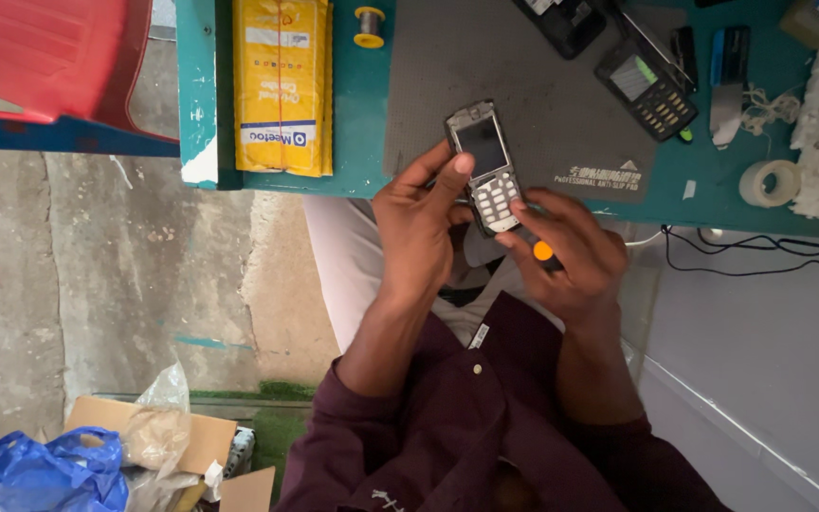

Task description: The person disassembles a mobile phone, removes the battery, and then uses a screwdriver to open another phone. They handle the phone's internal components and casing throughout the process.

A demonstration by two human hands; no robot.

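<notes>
My left hand (416,220) grips a small grey keypad phone (485,168) with a dark screen, thumb resting along its left edge. The phone is tilted just over the near edge of the teal table (360,114). My right hand (569,258) is closed around a black tool with an orange end (543,251), probably a screwdriver. That hand's fingers touch the phone's lower end by the white keys. The tool's tip is hidden behind the fingers.
A grey anti-slip mat (542,85) covers the table. On the table lie a yellow packet (282,85), a wire spool (369,26), another keypad phone (646,90), a black device (566,21), a tape roll (770,182) and a blue-handled tool (730,66). Black cables (760,256) hang right; a red chair (45,57) and a blue bag (45,469) stand left.
</notes>
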